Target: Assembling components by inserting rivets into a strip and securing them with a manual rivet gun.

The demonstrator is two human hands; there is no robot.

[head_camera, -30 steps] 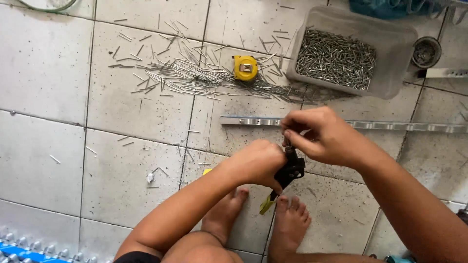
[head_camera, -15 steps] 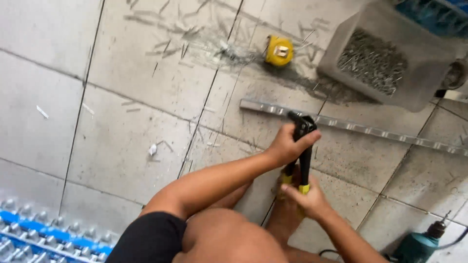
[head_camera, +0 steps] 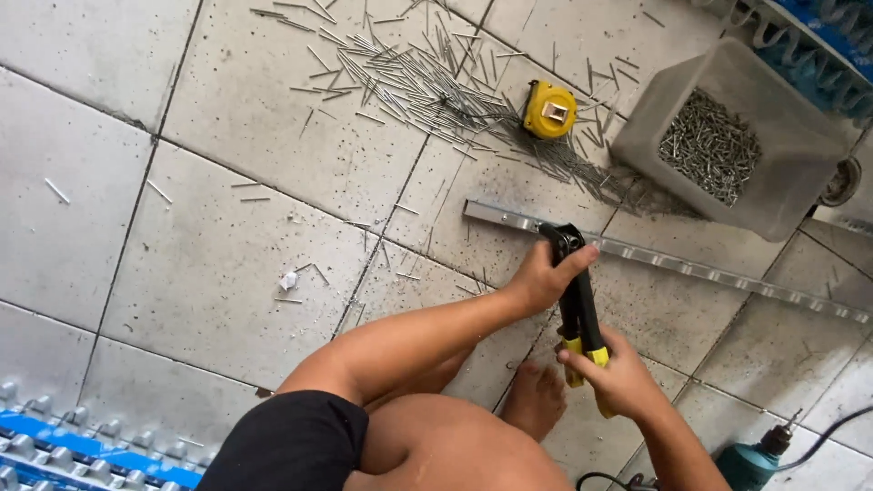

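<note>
A person squats on the tiled floor. The left hand has its grip wrapped around the black upper part of a rivet tool, whose head rests on a long metal strip lying on the tiles. The right hand is clamped on the tool's yellow-tipped handles, which seem squeezed together. A yellow tape measure lies among scattered metal pins, near a plastic tub of rivets. A green drill lies by the right arm.
</note>
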